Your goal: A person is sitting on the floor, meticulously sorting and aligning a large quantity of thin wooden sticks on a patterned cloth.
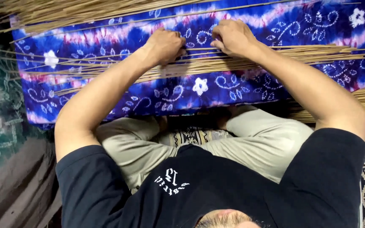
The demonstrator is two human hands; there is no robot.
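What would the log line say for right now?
left hand: gripping sticks | right hand: gripping same sticks | sticks: thin bundle lying across blue patterned cloth | person: sitting, legs folded

Both hands' fingertips curl under, hidden among the thin sticks (250, 57). The frame's edge cuts the stick pile (360, 105) at 3 o'clock and the tie-dye cloth (216, 90) at 12.
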